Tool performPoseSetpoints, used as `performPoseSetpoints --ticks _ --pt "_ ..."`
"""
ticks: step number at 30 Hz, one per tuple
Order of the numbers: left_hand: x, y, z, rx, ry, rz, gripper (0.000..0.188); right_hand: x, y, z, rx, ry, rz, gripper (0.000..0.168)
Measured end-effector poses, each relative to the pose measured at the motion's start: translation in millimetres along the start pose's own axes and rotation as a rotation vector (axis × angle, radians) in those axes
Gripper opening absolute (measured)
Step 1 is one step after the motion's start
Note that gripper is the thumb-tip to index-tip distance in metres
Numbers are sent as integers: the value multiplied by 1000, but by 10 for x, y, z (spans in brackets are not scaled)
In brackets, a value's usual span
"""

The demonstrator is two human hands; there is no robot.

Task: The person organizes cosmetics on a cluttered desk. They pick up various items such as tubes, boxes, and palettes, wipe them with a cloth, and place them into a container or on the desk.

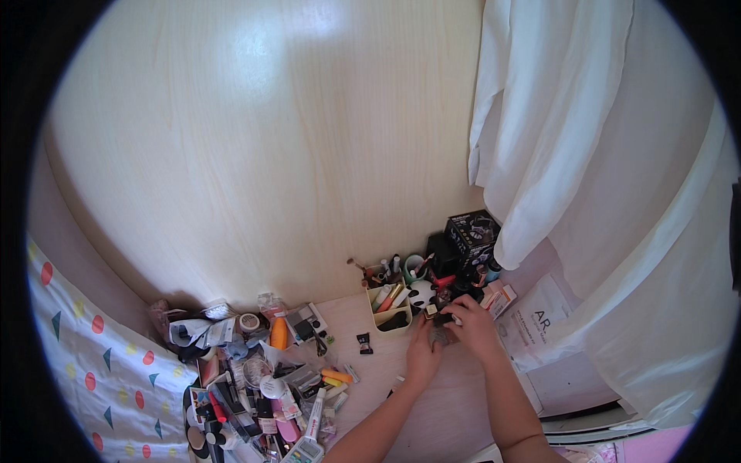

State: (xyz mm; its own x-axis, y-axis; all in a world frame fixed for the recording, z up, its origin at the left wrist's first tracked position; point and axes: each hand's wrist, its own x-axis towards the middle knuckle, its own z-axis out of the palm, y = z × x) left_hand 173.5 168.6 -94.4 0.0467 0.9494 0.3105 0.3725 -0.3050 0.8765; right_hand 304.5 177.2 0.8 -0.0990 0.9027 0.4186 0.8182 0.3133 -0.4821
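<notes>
Both my hands are together over the right part of the tabletop, in front of the cosmetics. My right hand (476, 329) pinches a small dark and whitish item (456, 319), too small to name. Beside it, my left hand (424, 354) has its fingertips at a small gold-topped item (430, 311); whether it grips this is unclear. Something clear (442, 335) lies between the hands, partly hidden by them. Just beyond stands a black-and-white panda figure (422, 294). To the left is a cream divided organizer (395, 330) holding cosmetic tubes (391, 298) and makeup brushes (360, 265).
A large pile of cosmetics (272, 388) covers the left side. A small black packet (364, 344) lies mid-table. Behind my hands are a green cup (414, 263) and a black headlight box (473, 231). White curtain (544, 144) and a white printed packet (532, 330) border the right.
</notes>
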Motion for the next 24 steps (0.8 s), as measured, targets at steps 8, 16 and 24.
performPoseSetpoints --ticks 8,16,24 --pt "60 101 -61 -37 -108 -41 53 -19 -16 -81 -8 1 -10 31" --pt "100 37 -7 -63 -122 -61 61 46 29 -1 -47 48 -56 30" --pt "111 -1 -42 -121 -143 -96 64 92 34 86 -36 33 -7 30"
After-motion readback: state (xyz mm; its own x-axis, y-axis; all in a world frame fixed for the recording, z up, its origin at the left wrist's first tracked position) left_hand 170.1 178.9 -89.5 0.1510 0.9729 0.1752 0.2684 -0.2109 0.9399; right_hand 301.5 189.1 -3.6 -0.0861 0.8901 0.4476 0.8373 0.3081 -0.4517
